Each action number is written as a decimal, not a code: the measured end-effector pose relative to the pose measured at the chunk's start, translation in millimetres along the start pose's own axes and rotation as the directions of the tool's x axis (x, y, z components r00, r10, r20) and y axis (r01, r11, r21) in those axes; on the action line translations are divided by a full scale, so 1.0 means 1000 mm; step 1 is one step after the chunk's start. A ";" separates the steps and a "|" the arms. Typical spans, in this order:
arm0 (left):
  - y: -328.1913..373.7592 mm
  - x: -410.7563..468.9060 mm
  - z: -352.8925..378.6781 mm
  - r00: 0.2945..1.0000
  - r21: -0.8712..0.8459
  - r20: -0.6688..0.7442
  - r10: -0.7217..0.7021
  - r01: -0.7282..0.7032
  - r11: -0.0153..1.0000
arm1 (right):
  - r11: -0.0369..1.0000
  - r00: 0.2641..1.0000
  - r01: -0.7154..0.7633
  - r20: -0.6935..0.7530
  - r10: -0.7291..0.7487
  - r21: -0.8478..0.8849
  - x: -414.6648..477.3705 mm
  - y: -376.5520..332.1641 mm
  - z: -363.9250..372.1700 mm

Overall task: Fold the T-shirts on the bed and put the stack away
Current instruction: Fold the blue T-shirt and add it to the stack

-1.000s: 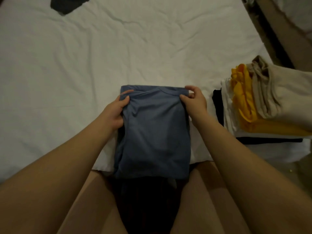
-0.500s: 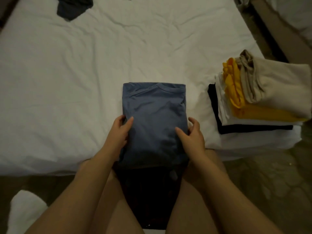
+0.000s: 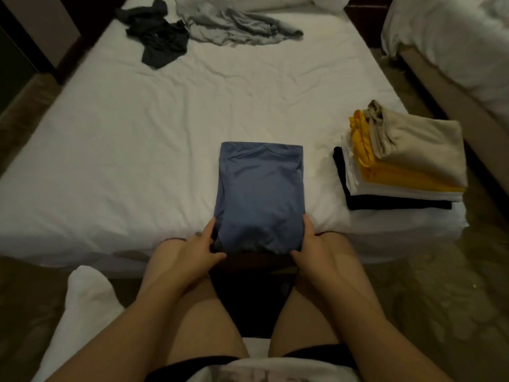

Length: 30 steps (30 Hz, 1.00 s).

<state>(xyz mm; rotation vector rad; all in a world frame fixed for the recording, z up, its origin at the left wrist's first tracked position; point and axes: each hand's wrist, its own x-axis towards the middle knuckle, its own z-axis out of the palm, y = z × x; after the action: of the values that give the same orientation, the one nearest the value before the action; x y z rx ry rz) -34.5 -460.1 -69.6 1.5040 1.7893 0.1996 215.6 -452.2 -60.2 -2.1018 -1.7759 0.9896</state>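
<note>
Blue T-shirt (image 3: 260,194): folded to a neat rectangle, collar at the far end, lying flat on the white sheet of the bed (image 3: 137,161). Position: middle of the near edge, with its near end reaching the mattress edge.

Left to right:

- Lower left, on the floor beside the bed: white soft bundle (image 3: 82,304). Cannot tell what it is.
- Far left of the bed, near the head end: dark garment (image 3: 158,37), crumpled, unfolded.
- Just beside it to the right, touching or nearly so: grey garment (image 3: 234,26), also crumpled and spread loose.
- Left hand (image 3: 198,250): at the near left corner of the blue T-shirt. Thumb lies up along the shirt's left edge, fingers curl in round the near edge. It grips the corner.
- Right hand (image 3: 308,246): mirror position at the near right corner. Thumb up along the right edge, fingers curled in under the near end. It grips that corner too.
- Shirt is flat between the two hands, not lifted as far as can be seen.
- Near right corner of the bed: stack (image 3: 399,161) of folded shirts, well apart from the blue one. Layers from the bottom: black, white, yellow, beige on top. Edges roughly aligned, folded ends facing left.
- Far right, across a strip of floor: second bed (image 3: 454,37) with white bedding, only partly in view.
</note>
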 end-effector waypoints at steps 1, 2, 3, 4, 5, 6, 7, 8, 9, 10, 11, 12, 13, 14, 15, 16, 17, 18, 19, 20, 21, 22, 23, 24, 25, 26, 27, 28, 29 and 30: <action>0.007 -0.009 -0.004 0.999 -0.007 -0.035 0.030 -0.031 1.000 | 0.994 1.000 0.025 -0.012 -0.024 0.108 -0.003 -0.002 -0.002; 0.013 -0.018 -0.008 0.997 -0.042 -0.055 0.057 -0.060 0.997 | 0.981 0.998 0.035 -0.060 -0.024 0.191 -0.005 0.000 -0.003; 0.020 -0.028 -0.011 0.994 -0.085 -0.066 0.087 -0.092 0.992 | 0.976 0.995 0.063 -0.093 -0.045 0.206 -0.007 0.002 -0.004; 0.024 -0.036 -0.014 0.991 -0.111 -0.080 0.109 -0.117 0.987 | 0.978 0.994 0.074 -0.094 -0.057 0.194 -0.011 0.002 -0.007; 0.027 -0.043 -0.017 0.986 -0.120 -0.100 0.132 -0.144 0.982 | 0.978 0.993 0.072 -0.104 -0.052 0.196 -0.015 0.006 -0.010; 0.028 -0.046 -0.018 0.983 -0.124 -0.119 0.142 -0.157 0.980 | 0.974 0.991 0.082 -0.121 -0.058 0.209 -0.020 0.007 -0.015; 0.027 -0.047 -0.019 0.976 -0.142 -0.133 0.171 -0.190 0.971 | 0.972 0.988 0.106 -0.129 -0.080 0.212 -0.025 0.010 -0.020; 0.024 -0.046 -0.020 0.972 -0.173 -0.137 0.188 -0.211 0.962 | 0.961 0.985 0.133 -0.141 -0.101 0.244 -0.026 0.014 -0.022; 0.021 -0.045 -0.020 0.966 -0.201 -0.150 0.211 -0.239 0.950 | 0.945 0.984 0.146 -0.136 -0.111 0.291 -0.028 0.016 -0.024; 0.019 -0.045 -0.021 0.962 -0.217 -0.169 0.215 -0.249 0.944 | 0.930 0.985 0.154 -0.132 -0.115 0.334 -0.028 0.020 -0.024; 0.015 -0.042 -0.020 0.957 -0.213 -0.189 0.221 -0.260 0.942 | 0.917 0.985 0.156 -0.129 -0.116 0.368 -0.029 0.020 -0.024; 0.012 -0.040 -0.020 0.953 -0.183 -0.206 0.221 -0.260 0.948 | 0.902 0.983 0.170 -0.133 -0.126 0.398 -0.029 0.022 -0.022; 0.011 -0.039 -0.020 0.947 -0.148 -0.230 0.225 -0.263 0.953 | 0.890 0.980 0.185 -0.146 -0.135 0.417 -0.030 0.022 -0.020; 0.011 -0.038 -0.019 0.942 -0.111 -0.250 0.222 -0.256 0.960 | 0.875 0.974 0.213 -0.170 -0.153 0.435 -0.029 0.023 -0.019; 0.013 -0.038 -0.018 0.938 -0.080 -0.264 0.224 -0.253 0.964 | 0.863 0.968 0.234 -0.190 -0.164 0.449 -0.030 0.021 -0.019; 0.013 -0.038 -0.016 0.938 -0.047 -0.271 0.214 -0.235 0.971 | 0.855 0.961 0.257 -0.211 -0.177 0.451 -0.029 0.021 -0.018; 0.013 -0.038 -0.015 0.937 -0.011 -0.278 0.210 -0.222 0.975 | 0.850 0.956 0.270 -0.232 -0.180 0.452 -0.029 0.021 -0.018; 0.013 -0.038 -0.014 0.939 0.023 -0.280 0.201 -0.202 0.979 | 0.843 0.954 0.274 -0.245 -0.175 0.464 -0.028 0.022 -0.018; 0.013 -0.039 -0.013 0.941 0.055 -0.277 0.195 -0.187 0.981 | 0.831 0.953 0.274 -0.254 -0.167 0.483 -0.029 0.021 -0.018; 0.012 -0.039 -0.012 0.944 0.073 -0.273 0.187 -0.173 0.982 | 0.816 0.954 0.271 -0.258 -0.155 0.511 -0.029 0.021 -0.018; 0.012 -0.039 -0.011 0.946 0.080 -0.268 0.182 -0.167 0.983 | 0.798 0.956 0.265 -0.253 -0.147 0.541 -0.031 0.019 -0.017; 0.013 -0.040 -0.010 0.949 0.084 -0.259 0.180 -0.163 0.983 | 0.777 0.956 0.269 -0.256 -0.144 0.569 -0.032 0.018 -0.017; 0.014 -0.040 -0.009 0.950 0.087 -0.253 0.180 -0.163 0.983 | 0.765 0.956 0.270 -0.256 -0.142 0.585 -0.033 0.017 -0.017; 0.016 -0.041 -0.008 0.950 0.089 -0.255 0.179 -0.161 0.983 | 0.761 0.957 0.272 -0.251 -0.147 0.589 -0.033 0.016 -0.017; 0.017 -0.041 -0.008 0.946 0.091 -0.271 0.179 -0.160 0.983 | 0.771 0.958 0.270 -0.238 -0.158 0.577 -0.035 0.016 -0.017; 0.018 -0.042 -0.009 0.940 0.099 -0.290 0.181 -0.158 0.982 | 0.784 0.960 0.270 -0.221 -0.173 0.559 -0.035 0.016 -0.016; 0.019 -0.042 -0.009 0.934 0.110 -0.307 0.186 -0.159 0.981 | 0.802 0.959 0.274 -0.210 -0.189 0.531 -0.035 0.016 -0.016; 0.018 -0.043 -0.009 0.931 0.117 -0.313 0.186 -0.156 0.981 | 0.818 0.956 0.287 -0.208 -0.209 0.498 -0.036 0.017 -0.015; 0.017 -0.043 -0.009 0.929 0.122 -0.318 0.188 -0.157 0.980 | 0.837 0.951 0.300 -0.208 -0.227 0.458 -0.036 0.018 -0.015; 0.015 -0.044 -0.009 0.927 0.125 -0.325 0.188 -0.155 0.980 | 0.851 0.946 0.316 -0.202 -0.252 0.420 -0.037 0.019 -0.015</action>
<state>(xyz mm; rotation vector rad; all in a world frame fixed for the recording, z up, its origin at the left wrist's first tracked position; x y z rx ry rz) -28.4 -491.7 -35.0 1.7828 1.9513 0.4883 238.0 -488.0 -46.2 -1.5336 -1.5470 1.0185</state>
